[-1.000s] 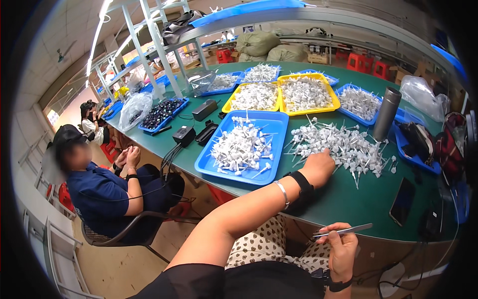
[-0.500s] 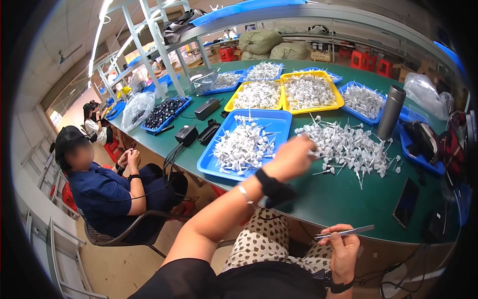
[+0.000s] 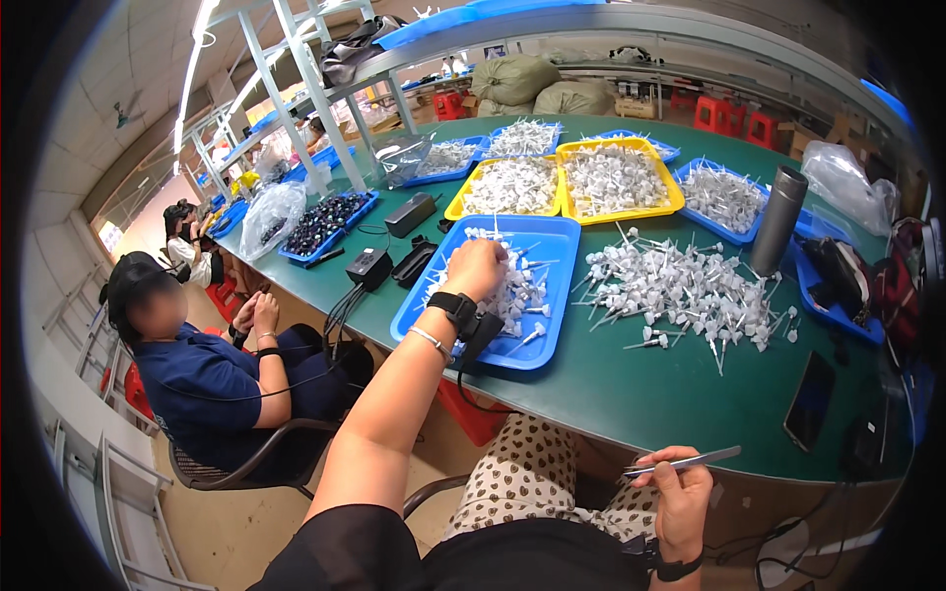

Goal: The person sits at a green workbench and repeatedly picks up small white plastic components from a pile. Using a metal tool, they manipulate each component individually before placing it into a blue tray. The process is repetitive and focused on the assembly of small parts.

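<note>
My left hand (image 3: 477, 268) reaches into the near blue tray (image 3: 558, 286), over small white pieces with thin stems (image 3: 522, 303). Its fingers are curled downward and closed among them; what they grip, if anything, is hidden. A loose pile of the same white pieces (image 3: 680, 286) lies on the green table right of the tray. Low on the right, near the table's front edge, my right hand (image 3: 682, 497) holds metal tweezers (image 3: 702, 459), which point up and to the right.
Two yellow trays (image 3: 680, 205) and several blue trays of white pieces stand behind. Right of the pile are a grey bottle (image 3: 778, 222) and a phone (image 3: 810, 402). A black box with cables (image 3: 369, 268) lies on the left. A person (image 3: 212, 374) sits at left.
My left hand has moved left from the edge of the loose pile into the near blue tray. My right hand stays in place with the tweezers.
</note>
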{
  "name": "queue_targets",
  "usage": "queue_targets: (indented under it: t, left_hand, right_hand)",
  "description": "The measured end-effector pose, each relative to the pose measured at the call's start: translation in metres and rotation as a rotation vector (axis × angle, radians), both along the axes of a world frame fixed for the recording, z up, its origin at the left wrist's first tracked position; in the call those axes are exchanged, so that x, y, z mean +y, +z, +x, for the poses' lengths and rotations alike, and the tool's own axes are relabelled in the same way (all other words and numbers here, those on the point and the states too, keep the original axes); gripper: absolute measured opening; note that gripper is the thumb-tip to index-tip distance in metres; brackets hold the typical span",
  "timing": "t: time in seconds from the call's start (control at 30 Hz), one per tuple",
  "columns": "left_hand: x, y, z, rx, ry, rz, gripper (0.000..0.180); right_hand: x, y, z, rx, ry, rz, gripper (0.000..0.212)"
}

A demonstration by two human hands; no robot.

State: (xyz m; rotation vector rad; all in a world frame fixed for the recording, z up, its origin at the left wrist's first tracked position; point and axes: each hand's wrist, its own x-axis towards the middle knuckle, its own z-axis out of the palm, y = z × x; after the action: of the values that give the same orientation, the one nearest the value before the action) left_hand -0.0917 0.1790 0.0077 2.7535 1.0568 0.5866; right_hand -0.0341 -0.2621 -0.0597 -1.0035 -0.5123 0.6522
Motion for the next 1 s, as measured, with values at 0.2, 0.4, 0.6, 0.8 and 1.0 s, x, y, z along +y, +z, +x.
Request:
queue_targets:
  t: [0.2, 0.4, 0.6, 0.8, 1.0]
  left_hand:
    - [-0.007, 0.011, -0.017, -0.342, -0.08, -0.283, 0.017]
    - [-0.058, 0.029, -0.046, -0.647, -0.324, -1.012, 0.018]
    - [-0.105, 0.017, -0.064, -0.695, -0.407, -1.105, 0.022]
    - [-0.133, 0.023, -0.075, -0.72, -0.396, -1.062, 0.031]
    - [-0.143, 0.013, -0.076, -0.71, -0.398, -0.906, 0.046]
  right_hand:
    - [0.002, 0.0, -0.001, 0.012, 0.013, -0.003, 0.017]
    - [0.002, -0.002, -0.002, 0.009, 0.009, -0.021, 0.017]
    - [0.003, -0.003, -0.004, 0.025, 0.01, -0.017, 0.018]
    - [0.004, -0.006, -0.006, 0.025, 0.019, -0.03, 0.016]
    - [0.005, -0.005, -0.008, 0.029, 0.018, -0.034, 0.016]
